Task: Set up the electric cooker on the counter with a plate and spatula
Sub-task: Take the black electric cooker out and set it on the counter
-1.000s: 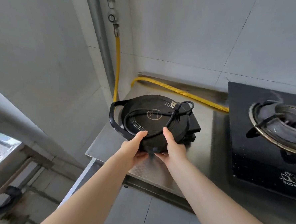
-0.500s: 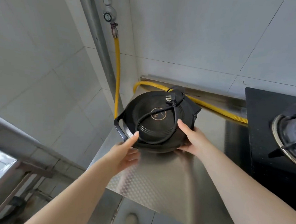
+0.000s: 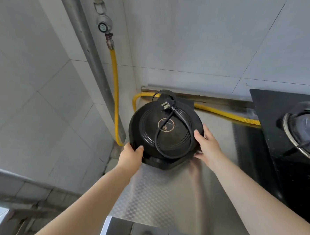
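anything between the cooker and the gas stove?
Only bare steel counter and the right hand gripping the cooker; gas stove stands apart, head view.

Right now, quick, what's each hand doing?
Left hand: closed on the left rim of the electric cooker.
Right hand: holding the cooker's right side, fingers on its rim.
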